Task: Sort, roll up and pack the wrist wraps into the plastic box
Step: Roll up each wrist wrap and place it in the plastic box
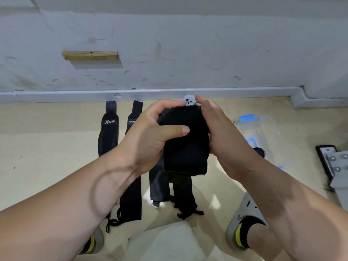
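Flat wraps (pixel 108 129) on the floor left of my fingers (pixel 175 129), left hand (pixel 150 136) curled round the black wrist wrap (pixel 186 144), its tail hanging below, right hand (pixel 224 140) clamping the other side, plastic box (pixel 263 136) to their right

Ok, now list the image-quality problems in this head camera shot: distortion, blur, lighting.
Head view: wide-angle distortion bows the baseboard. The black wrist wrap, gripped by the left hand and right hand, is near-featureless black. The clear plastic box is soft and low in contrast. The XTEP logo is legible, but the neighbouring wrap's label is too blurred to read. Light is even, shadows soft.
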